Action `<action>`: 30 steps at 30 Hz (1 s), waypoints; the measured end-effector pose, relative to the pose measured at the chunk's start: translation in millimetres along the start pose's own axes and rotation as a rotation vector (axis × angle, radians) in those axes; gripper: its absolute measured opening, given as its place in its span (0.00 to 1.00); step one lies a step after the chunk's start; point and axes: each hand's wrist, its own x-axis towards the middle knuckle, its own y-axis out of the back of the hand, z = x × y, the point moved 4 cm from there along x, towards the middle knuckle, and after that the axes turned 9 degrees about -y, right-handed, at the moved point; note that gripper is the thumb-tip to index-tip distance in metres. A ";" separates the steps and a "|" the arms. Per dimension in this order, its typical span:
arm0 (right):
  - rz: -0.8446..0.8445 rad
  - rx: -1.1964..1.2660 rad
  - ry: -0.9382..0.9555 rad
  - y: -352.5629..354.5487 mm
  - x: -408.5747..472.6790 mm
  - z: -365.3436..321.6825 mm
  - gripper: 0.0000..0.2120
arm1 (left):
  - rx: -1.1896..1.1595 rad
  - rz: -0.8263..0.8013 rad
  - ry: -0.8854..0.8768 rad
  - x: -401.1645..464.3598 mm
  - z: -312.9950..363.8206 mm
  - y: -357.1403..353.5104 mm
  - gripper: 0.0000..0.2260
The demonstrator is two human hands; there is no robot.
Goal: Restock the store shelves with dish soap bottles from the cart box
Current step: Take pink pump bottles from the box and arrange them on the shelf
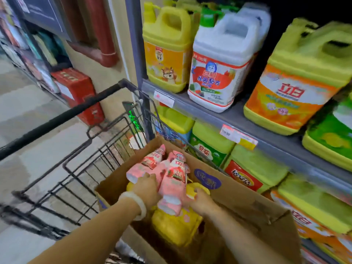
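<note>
An open cardboard box (245, 202) sits in a black wire shopping cart (62, 180). Two pink dish soap bottles lie in it on top of yellow jugs (175, 227). My left hand (147, 189), a white bangle on its wrist, grips the left pink bottle (148, 164). My right hand (200, 202) holds the right pink bottle (175, 180) from its right side. Both forearms reach down into the box.
Grey metal shelves (209, 109) on the right carry large yellow, white and green soap jugs on several levels, with price tags on the edges. The cart handle (62, 115) crosses the left. A red box (78, 90) stands on the floor by the wall.
</note>
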 end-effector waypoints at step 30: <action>-0.119 0.963 -0.321 -41.5 75.4 2.9 0.24 | -0.551 -0.307 0.102 117.2 -48.9 -10.3 0.12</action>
